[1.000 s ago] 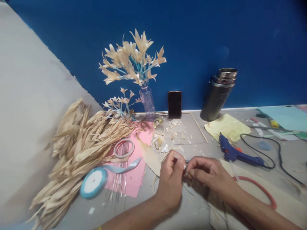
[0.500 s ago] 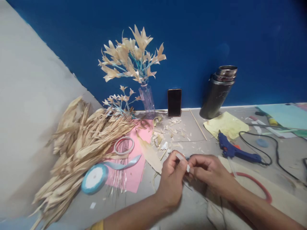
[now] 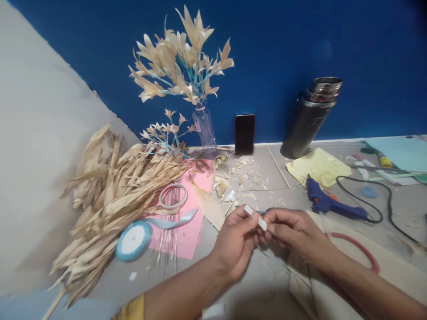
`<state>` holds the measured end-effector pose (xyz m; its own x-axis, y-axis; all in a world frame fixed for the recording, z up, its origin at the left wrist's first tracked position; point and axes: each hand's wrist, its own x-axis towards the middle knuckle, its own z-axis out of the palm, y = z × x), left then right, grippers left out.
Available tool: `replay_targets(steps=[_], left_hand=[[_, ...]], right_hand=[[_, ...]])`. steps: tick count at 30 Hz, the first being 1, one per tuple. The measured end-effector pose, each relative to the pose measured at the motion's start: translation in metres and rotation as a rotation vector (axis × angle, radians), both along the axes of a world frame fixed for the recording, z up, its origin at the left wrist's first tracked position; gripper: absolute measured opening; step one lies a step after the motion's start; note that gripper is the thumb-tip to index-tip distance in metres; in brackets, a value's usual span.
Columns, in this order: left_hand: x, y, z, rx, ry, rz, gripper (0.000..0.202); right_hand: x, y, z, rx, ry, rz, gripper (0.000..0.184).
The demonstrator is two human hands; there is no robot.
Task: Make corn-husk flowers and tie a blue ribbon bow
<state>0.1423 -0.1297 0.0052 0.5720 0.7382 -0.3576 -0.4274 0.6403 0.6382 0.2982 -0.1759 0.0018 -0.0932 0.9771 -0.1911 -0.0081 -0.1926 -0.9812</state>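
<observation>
A small, narrow white strip (image 3: 263, 224), flat-faced and straight-edged, is held up near the middle of the scene, slanting from far left to near right, its midsection covered by the left hand's (image 3: 233, 244) thumb and its near end meeting the right hand's (image 3: 292, 231) fingers.

No readable text or numbers
Right of the smartphone (image 3: 244, 134), the vacuum flask (image 3: 307, 126) bears pale marks too faint to read; left of and nearer than the smartphone, the ribbon spool (image 3: 134, 240) shows no legible print.
</observation>
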Motion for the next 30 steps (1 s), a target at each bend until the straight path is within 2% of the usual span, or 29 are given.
replay_targets(steps=[4, 9, 12, 16, 19, 21, 23, 24, 26, 28, 29, 30], left_hand=[[-0.001, 0.002, 0.0, -0.046, 0.004, 0.018, 0.041], [0.002, 0.0, 0.001, 0.012, 0.002, 0.088, 0.039], [0.003, -0.003, 0.0, 0.041, 0.007, 0.077, 0.037], [0.001, -0.002, -0.002, 0.063, 0.03, 0.01, 0.03], [-0.004, 0.004, -0.002, 0.026, 0.008, -0.093, 0.023], [-0.009, 0.008, 0.0, 0.0, -0.024, -0.183, 0.027], [-0.012, 0.011, 0.003, 0.044, 0.002, -0.226, 0.032], [-0.014, 0.011, 0.005, 0.119, 0.062, -0.202, 0.032], [-0.016, 0.009, 0.009, 0.421, 0.276, -0.003, 0.027], [-0.017, 0.005, 0.011, 0.879, 0.514, 0.28, 0.022], [-0.017, 0.003, 0.012, 1.111, 0.616, 0.387, 0.02], [-0.017, 0.001, 0.013, 1.315, 0.701, 0.441, 0.017]], right_hand=[[0.0, 0.002, 0.002, -0.022, 0.039, -0.029, 0.015], [-0.005, 0.002, 0.006, 0.002, 0.023, -0.048, 0.016], [-0.007, 0.002, 0.005, 0.014, 0.017, -0.066, 0.015], [-0.005, 0.001, 0.004, 0.025, 0.014, -0.053, 0.012], [-0.002, 0.001, 0.005, 0.013, 0.039, -0.032, 0.012], [0.001, 0.002, 0.005, -0.007, 0.028, -0.048, 0.011], [0.003, 0.003, 0.005, -0.029, -0.025, -0.095, 0.01], [0.004, 0.003, 0.005, -0.041, -0.054, -0.119, 0.01], [0.004, 0.004, 0.006, -0.068, -0.094, -0.15, 0.011], [0.003, 0.004, 0.007, -0.081, -0.11, -0.175, 0.015], [0.002, 0.004, 0.008, -0.079, -0.118, -0.185, 0.018], [0.001, 0.004, 0.009, -0.074, -0.126, -0.189, 0.02]])
